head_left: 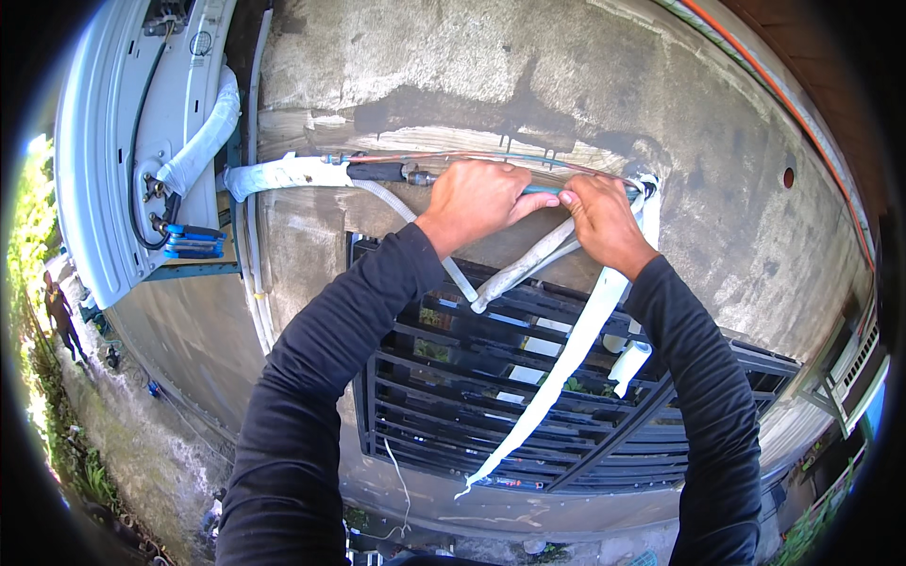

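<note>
Both my hands are raised to a thin bluish tube [541,189] that runs along the wall. My left hand [479,203] wraps round it close to a metal fitting [422,177]. My right hand [606,222] grips it near the wall hole, with the two thumbs almost touching. Left of the fitting come black foam insulation [377,172] and a pipe wrapped in white tape [288,175]. A copper-coloured wire [453,154] passes above my hands. Below my right hand hangs a long strip of white tape [562,377]. A bent white-wrapped line [524,266] and a grey corrugated hose [385,200] sag underneath.
A white outdoor air-conditioner unit [113,189] stands at the left, with a blue folding hex key set [193,242] at its valves. Black window bars [491,406] lie below my arms. A loose tape end [630,366] hangs there. Far left, a person [61,316] stands on the ground.
</note>
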Demonstrator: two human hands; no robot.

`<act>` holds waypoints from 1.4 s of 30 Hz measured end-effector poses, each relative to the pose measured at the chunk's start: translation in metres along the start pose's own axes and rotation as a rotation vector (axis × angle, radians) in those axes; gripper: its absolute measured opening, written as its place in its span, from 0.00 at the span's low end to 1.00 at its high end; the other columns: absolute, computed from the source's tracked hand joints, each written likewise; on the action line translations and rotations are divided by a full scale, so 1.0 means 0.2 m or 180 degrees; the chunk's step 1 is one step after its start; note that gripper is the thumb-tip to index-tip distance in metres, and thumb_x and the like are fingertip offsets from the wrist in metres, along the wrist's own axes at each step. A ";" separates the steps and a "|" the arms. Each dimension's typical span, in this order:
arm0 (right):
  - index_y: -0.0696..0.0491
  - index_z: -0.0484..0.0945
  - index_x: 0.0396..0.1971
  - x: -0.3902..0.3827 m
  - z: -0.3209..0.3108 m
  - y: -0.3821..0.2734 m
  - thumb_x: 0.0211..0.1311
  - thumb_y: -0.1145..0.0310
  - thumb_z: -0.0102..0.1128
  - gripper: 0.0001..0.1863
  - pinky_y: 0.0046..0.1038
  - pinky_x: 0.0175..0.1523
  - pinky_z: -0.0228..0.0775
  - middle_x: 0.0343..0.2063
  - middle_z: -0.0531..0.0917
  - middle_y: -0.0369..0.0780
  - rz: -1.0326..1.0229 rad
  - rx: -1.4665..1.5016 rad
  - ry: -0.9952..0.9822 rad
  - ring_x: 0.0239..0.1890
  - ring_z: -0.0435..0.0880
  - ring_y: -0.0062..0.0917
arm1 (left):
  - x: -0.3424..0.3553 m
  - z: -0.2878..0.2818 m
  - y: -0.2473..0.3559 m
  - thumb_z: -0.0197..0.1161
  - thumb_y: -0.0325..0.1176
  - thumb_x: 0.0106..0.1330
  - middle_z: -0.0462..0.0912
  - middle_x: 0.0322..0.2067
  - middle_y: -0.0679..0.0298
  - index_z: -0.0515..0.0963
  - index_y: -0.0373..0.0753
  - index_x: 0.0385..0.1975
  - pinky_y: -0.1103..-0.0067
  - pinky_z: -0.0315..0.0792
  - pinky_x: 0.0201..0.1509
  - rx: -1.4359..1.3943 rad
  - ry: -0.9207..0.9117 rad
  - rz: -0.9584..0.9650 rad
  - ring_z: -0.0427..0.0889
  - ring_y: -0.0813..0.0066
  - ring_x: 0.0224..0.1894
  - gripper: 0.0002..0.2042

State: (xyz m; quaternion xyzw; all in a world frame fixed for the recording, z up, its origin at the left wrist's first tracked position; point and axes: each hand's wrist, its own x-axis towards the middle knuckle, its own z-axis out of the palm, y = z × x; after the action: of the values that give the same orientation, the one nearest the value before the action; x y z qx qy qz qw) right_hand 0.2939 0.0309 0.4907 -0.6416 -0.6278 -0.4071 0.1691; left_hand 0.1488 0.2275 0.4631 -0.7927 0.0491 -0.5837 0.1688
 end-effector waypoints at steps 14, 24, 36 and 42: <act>0.57 0.80 0.40 0.00 0.00 -0.01 0.81 0.64 0.57 0.12 0.46 0.56 0.64 0.40 0.85 0.50 0.0007 -0.0004 0.0027 0.49 0.82 0.48 | 0.00 0.06 -0.06 0.62 0.66 0.73 0.84 0.19 0.58 0.81 0.41 0.22 0.61 0.78 0.27 -0.0200 0.0090 0.0124 0.85 0.54 0.22 0.31; 0.56 0.84 0.51 -0.06 -0.01 -0.05 0.79 0.62 0.59 0.14 0.47 0.62 0.68 0.43 0.86 0.48 0.0088 -0.0079 0.0221 0.52 0.83 0.45 | -0.01 -0.04 0.03 0.59 0.63 0.77 0.86 0.22 0.56 0.86 0.41 0.35 0.63 0.83 0.34 0.0024 -0.0522 -0.0201 0.90 0.55 0.27 0.27; 0.55 0.86 0.48 -0.04 0.12 -0.08 0.73 0.60 0.66 0.14 0.46 0.61 0.69 0.44 0.86 0.46 -0.0304 -0.0642 0.1139 0.52 0.80 0.43 | -0.08 -0.10 -0.16 0.68 0.55 0.72 0.83 0.28 0.62 0.83 0.41 0.29 0.65 0.80 0.35 0.0230 -0.0047 0.0301 0.87 0.60 0.32 0.21; 0.55 0.86 0.49 -0.04 0.11 -0.08 0.74 0.60 0.65 0.15 0.46 0.63 0.68 0.45 0.86 0.46 -0.0323 -0.0684 0.1169 0.54 0.80 0.43 | -0.08 -0.06 -0.17 0.67 0.55 0.72 0.83 0.28 0.63 0.83 0.41 0.30 0.67 0.79 0.35 0.0243 -0.0077 0.0319 0.87 0.60 0.32 0.21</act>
State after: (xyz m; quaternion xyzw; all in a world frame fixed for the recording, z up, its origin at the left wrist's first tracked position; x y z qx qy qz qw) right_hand 0.2859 0.0455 0.4664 -0.5385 -0.5709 -0.5897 0.1905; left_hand 0.1283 0.2619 0.4629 -0.7892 0.0643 -0.5663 0.2286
